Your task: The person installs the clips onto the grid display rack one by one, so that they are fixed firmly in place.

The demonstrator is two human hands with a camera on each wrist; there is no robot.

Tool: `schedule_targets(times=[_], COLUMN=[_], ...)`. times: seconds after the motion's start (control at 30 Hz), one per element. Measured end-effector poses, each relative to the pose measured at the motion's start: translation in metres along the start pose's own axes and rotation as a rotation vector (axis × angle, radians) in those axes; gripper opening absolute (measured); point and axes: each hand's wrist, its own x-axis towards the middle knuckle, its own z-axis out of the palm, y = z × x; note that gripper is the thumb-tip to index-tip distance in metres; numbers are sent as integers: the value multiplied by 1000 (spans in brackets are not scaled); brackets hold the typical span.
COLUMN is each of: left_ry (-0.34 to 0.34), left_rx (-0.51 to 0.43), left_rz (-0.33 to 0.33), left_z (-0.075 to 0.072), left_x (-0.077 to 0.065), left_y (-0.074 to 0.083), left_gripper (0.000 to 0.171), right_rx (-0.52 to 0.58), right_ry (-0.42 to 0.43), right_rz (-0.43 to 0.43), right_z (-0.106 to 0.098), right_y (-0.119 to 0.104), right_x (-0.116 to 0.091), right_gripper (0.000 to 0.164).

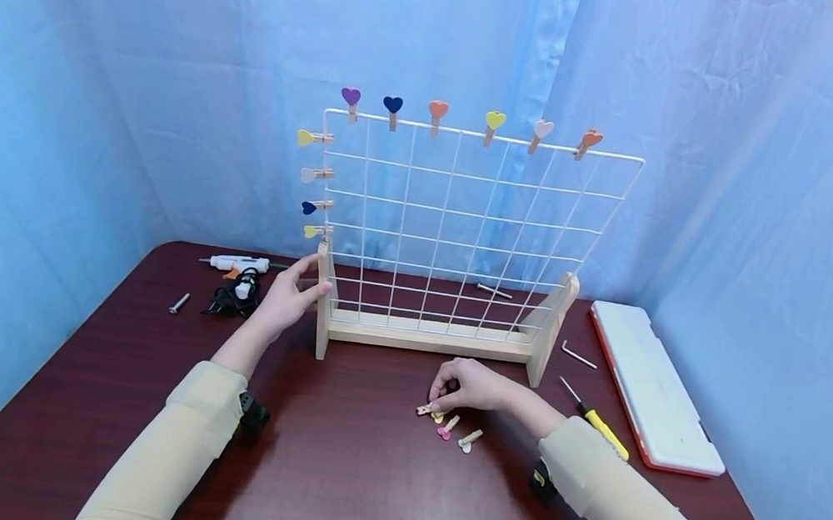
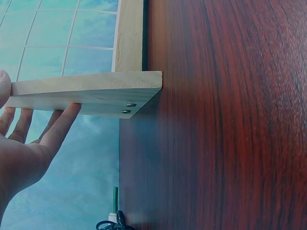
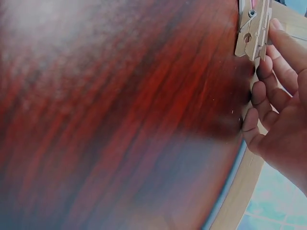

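Note:
A white wire grid [image 1: 459,210] stands upright in a wooden stand [image 1: 429,342], with heart-topped clothespins clipped along its top and left edges. My left hand [image 1: 288,296] holds the stand's left side board [image 2: 91,93], with the thumb at its front edge and the fingers against the outer face. At the table in front of the stand, my right hand [image 1: 471,384] pinches a small wooden clothespin [image 1: 423,410] between thumb and fingertips. Right by those fingers lie a pink-heart clothespin [image 1: 448,428] and a white-heart clothespin [image 1: 470,441]. In the right wrist view, wooden clothespins [image 3: 253,36] overlap at the fingertips.
To the right are a yellow screwdriver [image 1: 605,429], a hex key [image 1: 579,355] and a white-and-red case [image 1: 654,388]. A white pen-shaped tool [image 1: 239,263], a black cable [image 1: 234,297] and a bolt [image 1: 180,302] lie left. Another bolt [image 1: 495,291] is behind the grid.

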Motion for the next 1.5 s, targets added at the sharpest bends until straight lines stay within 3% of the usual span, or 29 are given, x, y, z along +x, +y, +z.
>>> schedule_targets(times=[0.27, 0.5, 0.67, 0.83, 1.07, 1.23, 1.33, 1.5], left_ry=[6, 11, 15, 12, 16, 12, 12, 13], left_rx=[8, 3, 5, 12, 14, 3, 3, 9], left_rz=[-12, -13, -6, -9, -7, -3, -2, 0], left_z=[1, 1, 0, 1, 1, 1, 1, 1], left_x=[0, 0, 2, 2, 2, 2, 2, 1], left_y=[0, 0, 0, -2, -2, -2, -3, -3], left_gripper=[61, 60, 59, 60, 61, 60, 60, 60], right_rx=[-14, 30, 61, 103, 28, 63, 7, -107], right_ry=[58, 154, 240, 293, 415, 497, 604, 827], right_rz=[-30, 20, 53, 5, -45, -94, -104, 6], right_z=[2, 1, -7, -24, -77, -128, -162, -214], right_y=[3, 1, -3, -16, -45, -70, -95, -131], right_x=[2, 3, 2, -5, -23, -45, -60, -81], right_gripper=[10, 5, 7, 11, 8, 11, 12, 8])
